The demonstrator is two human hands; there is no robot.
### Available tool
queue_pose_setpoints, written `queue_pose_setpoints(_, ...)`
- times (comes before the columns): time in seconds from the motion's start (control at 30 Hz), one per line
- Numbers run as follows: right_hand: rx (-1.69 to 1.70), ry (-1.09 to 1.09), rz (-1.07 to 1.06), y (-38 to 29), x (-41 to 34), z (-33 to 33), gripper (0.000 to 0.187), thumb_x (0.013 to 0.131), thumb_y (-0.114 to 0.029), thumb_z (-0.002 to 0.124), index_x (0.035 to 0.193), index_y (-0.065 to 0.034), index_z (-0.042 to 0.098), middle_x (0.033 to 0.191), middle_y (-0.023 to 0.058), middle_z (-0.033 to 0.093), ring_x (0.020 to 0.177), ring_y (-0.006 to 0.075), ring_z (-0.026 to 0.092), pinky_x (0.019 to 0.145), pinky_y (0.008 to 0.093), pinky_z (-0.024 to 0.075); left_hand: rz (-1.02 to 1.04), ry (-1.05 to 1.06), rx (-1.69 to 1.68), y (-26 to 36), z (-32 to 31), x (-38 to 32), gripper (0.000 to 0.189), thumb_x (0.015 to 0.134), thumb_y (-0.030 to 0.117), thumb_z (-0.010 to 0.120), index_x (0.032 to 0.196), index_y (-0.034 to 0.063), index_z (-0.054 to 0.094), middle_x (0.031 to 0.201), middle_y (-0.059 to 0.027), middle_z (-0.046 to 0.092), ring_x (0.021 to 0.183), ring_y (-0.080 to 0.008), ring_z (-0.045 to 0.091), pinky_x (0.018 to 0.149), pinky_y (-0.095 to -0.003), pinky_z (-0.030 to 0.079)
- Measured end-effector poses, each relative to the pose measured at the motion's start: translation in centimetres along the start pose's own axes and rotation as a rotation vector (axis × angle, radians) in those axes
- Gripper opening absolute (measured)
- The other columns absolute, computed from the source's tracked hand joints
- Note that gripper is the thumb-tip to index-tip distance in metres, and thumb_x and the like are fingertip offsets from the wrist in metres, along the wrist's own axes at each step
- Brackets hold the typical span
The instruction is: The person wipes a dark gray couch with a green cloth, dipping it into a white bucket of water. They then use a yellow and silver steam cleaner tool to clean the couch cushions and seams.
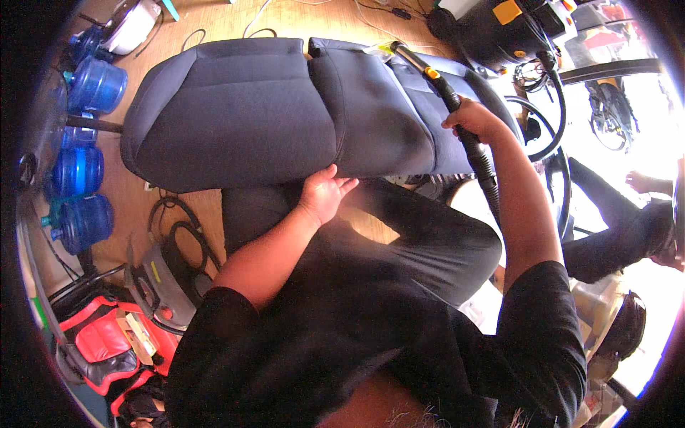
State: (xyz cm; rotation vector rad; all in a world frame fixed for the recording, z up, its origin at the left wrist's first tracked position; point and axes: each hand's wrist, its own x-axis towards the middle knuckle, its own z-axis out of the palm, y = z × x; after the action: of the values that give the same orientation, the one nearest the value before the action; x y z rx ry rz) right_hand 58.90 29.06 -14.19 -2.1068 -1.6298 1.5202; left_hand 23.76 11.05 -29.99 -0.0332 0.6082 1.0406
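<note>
A dark grey fabric car bench seat cushion lies across the view in front of me. My right hand is closed around the black handle of an upholstery extractor wand. The wand's clear nozzle touches the cushion near its far edge, right of the middle. From the handle a ribbed black hose runs back beneath my right forearm. My left hand is at the cushion's near edge, thumb against the fabric and fingers apart, with nothing in it.
Large blue water bottles line the left side. Below them are a grey machine with a hose and a red-and-black seat. A black machine stands at the upper right. Another person's leg is at right.
</note>
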Motion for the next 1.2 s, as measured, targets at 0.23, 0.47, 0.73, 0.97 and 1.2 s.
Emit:
queue_pose_setpoints(0.23,-0.089,0.066,0.084,8.3,-10.9,-0.9,0.027,0.080,-0.010,0.082,0.090,0.0010,0.060,0.072,0.0105,0.066,0.061,0.0194,0.066,0.055,0.0356,0.0536,-0.028,0.170,-0.003,-0.9,-1.2,1.4,0.074,0.096,0.038,0.071,0.138,-0.0121,0.034,0.140,-0.0299,0.041,0.135,-0.0439,0.042,0.121,-0.0604,0.037)
queue_pose_setpoints(0.47,0.066,0.093,0.235,5.6,-32.6,1.6,0.016,0.073,-0.015,0.080,0.079,-0.0058,0.069,0.071,0.0025,0.066,0.065,0.0136,0.063,0.066,0.0323,0.0508,-0.048,0.145,-0.015,-0.2,0.5,-0.2,0.103,0.101,0.041,0.063,0.149,-0.0287,0.005,0.165,-0.0432,0.009,0.158,-0.0496,0.013,0.131,-0.0599,0.017)
queue_pose_setpoints(0.73,0.104,0.174,0.201,8.3,-36.6,1.2,0.020,0.074,-0.013,0.085,0.077,-0.0072,0.066,0.071,0.0013,0.065,0.065,0.0130,0.060,0.064,0.0293,0.0474,-0.051,0.084,0.000,-0.2,0.9,-0.7,0.104,0.099,0.039,0.068,0.153,-0.0207,0.002,0.165,-0.0415,0.004,0.158,-0.0488,0.010,0.130,-0.0600,0.020)
queue_pose_setpoints(0.97,0.096,0.014,0.254,7.4,-21.8,-0.5,0.026,0.078,-0.011,0.079,0.100,0.0000,0.069,0.074,0.0064,0.067,0.063,0.0173,0.065,0.062,0.0334,0.0511,-0.044,0.140,-0.058,-0.8,-0.9,0.6,0.053,0.094,0.027,0.074,0.131,0.0012,0.047,0.128,-0.0186,0.049,0.121,-0.0371,0.051,0.111,-0.0567,0.048)
queue_pose_setpoints(1.2,0.047,-0.175,0.043,2.4,-13.0,0.7,0.074,0.082,-0.002,0.071,0.154,-0.0085,0.053,0.071,0.0008,0.061,0.064,0.0141,0.060,0.065,0.0320,0.0499,0.002,0.076,-0.076,-1.4,-1.1,0.5,0.021,0.092,0.025,0.077,0.101,0.0138,0.062,0.100,-0.0038,0.060,0.100,-0.0282,0.059,0.106,-0.0545,0.051)
